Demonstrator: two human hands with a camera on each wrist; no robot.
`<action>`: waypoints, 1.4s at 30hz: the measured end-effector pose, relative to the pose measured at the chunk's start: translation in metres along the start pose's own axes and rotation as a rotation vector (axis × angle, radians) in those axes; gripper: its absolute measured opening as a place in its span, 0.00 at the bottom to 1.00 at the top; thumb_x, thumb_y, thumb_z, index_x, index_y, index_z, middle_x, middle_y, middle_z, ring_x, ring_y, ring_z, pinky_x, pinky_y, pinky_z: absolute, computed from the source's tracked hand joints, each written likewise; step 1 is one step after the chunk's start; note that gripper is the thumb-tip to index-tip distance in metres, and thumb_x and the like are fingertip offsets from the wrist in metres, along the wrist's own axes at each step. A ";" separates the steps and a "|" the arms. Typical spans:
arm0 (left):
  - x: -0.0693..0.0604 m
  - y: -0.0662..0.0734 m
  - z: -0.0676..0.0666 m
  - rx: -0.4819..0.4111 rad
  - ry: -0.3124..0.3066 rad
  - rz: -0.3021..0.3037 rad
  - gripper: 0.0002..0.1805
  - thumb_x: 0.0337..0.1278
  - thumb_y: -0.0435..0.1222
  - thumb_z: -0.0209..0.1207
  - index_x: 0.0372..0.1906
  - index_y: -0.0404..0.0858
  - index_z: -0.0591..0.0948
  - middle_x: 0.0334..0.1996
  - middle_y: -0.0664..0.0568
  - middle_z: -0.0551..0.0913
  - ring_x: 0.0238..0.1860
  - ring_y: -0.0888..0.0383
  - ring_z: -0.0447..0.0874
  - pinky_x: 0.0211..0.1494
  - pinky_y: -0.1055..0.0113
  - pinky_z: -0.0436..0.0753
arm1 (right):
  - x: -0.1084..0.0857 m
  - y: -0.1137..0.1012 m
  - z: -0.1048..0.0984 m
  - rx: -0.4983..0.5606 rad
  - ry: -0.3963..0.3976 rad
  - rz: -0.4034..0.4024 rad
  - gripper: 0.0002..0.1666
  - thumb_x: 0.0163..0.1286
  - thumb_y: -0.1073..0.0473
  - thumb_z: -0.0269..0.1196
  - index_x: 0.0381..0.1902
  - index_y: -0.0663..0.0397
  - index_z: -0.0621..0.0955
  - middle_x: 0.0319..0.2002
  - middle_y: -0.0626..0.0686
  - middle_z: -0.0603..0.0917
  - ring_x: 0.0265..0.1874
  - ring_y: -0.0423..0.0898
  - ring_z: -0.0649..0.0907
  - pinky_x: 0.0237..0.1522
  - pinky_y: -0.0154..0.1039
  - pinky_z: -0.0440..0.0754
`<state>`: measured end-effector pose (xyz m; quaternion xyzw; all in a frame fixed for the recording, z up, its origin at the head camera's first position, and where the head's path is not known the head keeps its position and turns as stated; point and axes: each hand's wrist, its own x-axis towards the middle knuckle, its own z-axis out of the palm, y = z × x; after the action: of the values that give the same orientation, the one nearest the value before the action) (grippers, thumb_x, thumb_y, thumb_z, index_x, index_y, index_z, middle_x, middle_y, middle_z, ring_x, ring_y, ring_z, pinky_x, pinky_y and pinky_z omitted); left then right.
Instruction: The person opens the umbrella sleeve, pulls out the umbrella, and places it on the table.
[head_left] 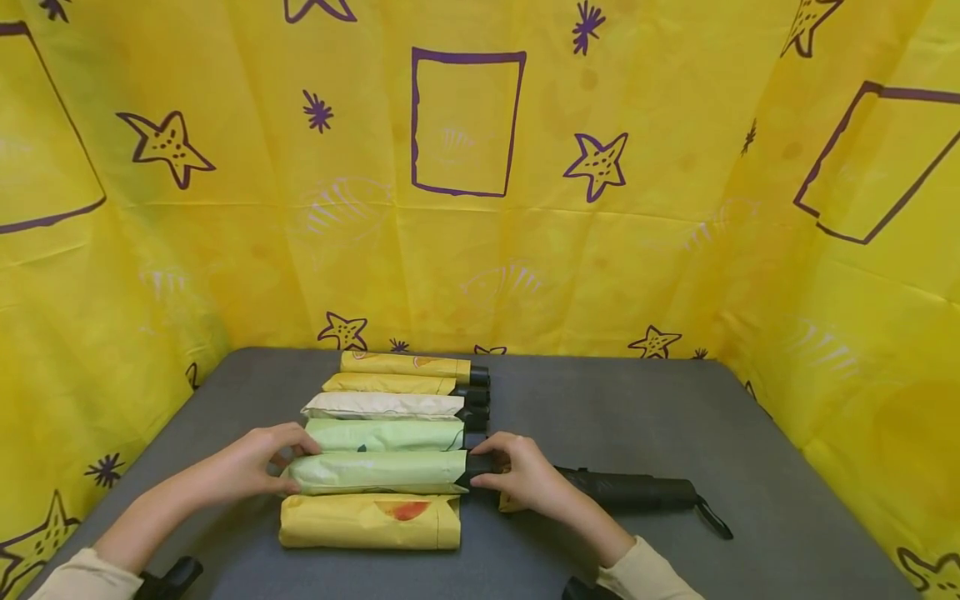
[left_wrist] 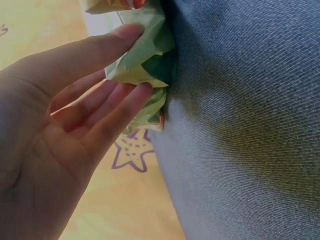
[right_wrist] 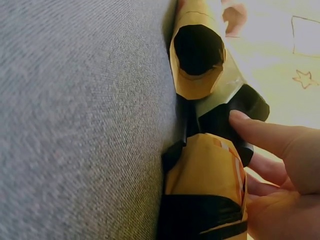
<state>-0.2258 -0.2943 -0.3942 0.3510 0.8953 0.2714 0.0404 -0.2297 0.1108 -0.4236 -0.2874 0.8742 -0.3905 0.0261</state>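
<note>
A folded umbrella in a light green sleeve (head_left: 378, 472) lies crosswise in a row of folded umbrellas. My left hand (head_left: 258, 460) pinches its left end; in the left wrist view the thumb and fingers (left_wrist: 140, 95) lie on either side of the crinkled green fabric (left_wrist: 142, 50). At the other end, my right hand (head_left: 521, 471) pinches the umbrella's black handle (right_wrist: 235, 112), thumb on top. Just in front lies a yellow sleeve (head_left: 360, 522) with a red-orange print; its dark, hollow-looking end (right_wrist: 199, 50) shows in the right wrist view.
Behind the held umbrella lie another green one (head_left: 386, 435), a white one (head_left: 386, 406) and two yellow ones (head_left: 405, 364). A black umbrella (head_left: 630, 490) with a wrist strap and a yellow part lies beyond my right hand. Yellow patterned cloth (head_left: 480, 250) walls the grey table (head_left: 637, 417).
</note>
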 end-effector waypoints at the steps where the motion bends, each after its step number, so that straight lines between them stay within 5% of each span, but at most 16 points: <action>1: 0.000 0.000 0.000 -0.002 0.001 0.005 0.23 0.46 0.39 0.73 0.49 0.41 0.80 0.43 0.50 0.81 0.42 0.66 0.79 0.37 0.70 0.85 | -0.001 0.000 -0.001 0.005 0.001 0.003 0.19 0.59 0.55 0.72 0.48 0.55 0.84 0.43 0.52 0.84 0.37 0.40 0.79 0.38 0.31 0.79; 8: -0.001 0.000 0.002 -0.022 -0.006 0.009 0.23 0.46 0.39 0.73 0.49 0.40 0.79 0.44 0.49 0.82 0.43 0.65 0.80 0.38 0.70 0.85 | -0.005 0.002 -0.004 0.068 -0.012 0.022 0.18 0.59 0.55 0.72 0.47 0.52 0.84 0.46 0.50 0.84 0.40 0.39 0.82 0.44 0.32 0.83; 22: 0.005 0.002 -0.001 -0.014 -0.050 -0.029 0.22 0.44 0.32 0.73 0.48 0.40 0.79 0.44 0.49 0.82 0.42 0.64 0.81 0.39 0.72 0.85 | -0.006 0.005 -0.009 0.050 -0.011 0.028 0.18 0.59 0.52 0.72 0.47 0.48 0.84 0.44 0.48 0.86 0.32 0.36 0.76 0.36 0.29 0.76; 29: 0.003 -0.004 -0.002 0.058 0.003 0.069 0.20 0.41 0.22 0.69 0.43 0.38 0.80 0.35 0.53 0.83 0.30 0.71 0.76 0.31 0.72 0.82 | -0.005 0.005 -0.008 0.097 -0.007 0.040 0.18 0.59 0.53 0.72 0.47 0.49 0.84 0.46 0.51 0.86 0.36 0.37 0.81 0.38 0.30 0.79; 36: -0.003 0.001 -0.004 -0.029 -0.027 -0.010 0.23 0.48 0.41 0.72 0.50 0.40 0.79 0.41 0.54 0.83 0.39 0.69 0.79 0.33 0.71 0.82 | -0.005 0.002 -0.008 0.122 -0.021 0.053 0.19 0.59 0.54 0.72 0.48 0.51 0.84 0.47 0.53 0.85 0.38 0.37 0.83 0.39 0.29 0.81; 42: 0.000 0.003 0.002 -0.002 -0.006 0.018 0.26 0.48 0.43 0.72 0.52 0.39 0.79 0.45 0.48 0.83 0.42 0.65 0.81 0.33 0.70 0.82 | -0.005 0.001 -0.008 0.128 -0.027 0.070 0.19 0.60 0.53 0.71 0.49 0.52 0.83 0.48 0.53 0.85 0.37 0.36 0.82 0.37 0.29 0.79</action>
<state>-0.2234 -0.2914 -0.3942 0.3600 0.8916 0.2716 0.0408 -0.2281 0.1195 -0.4197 -0.2595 0.8567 -0.4403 0.0699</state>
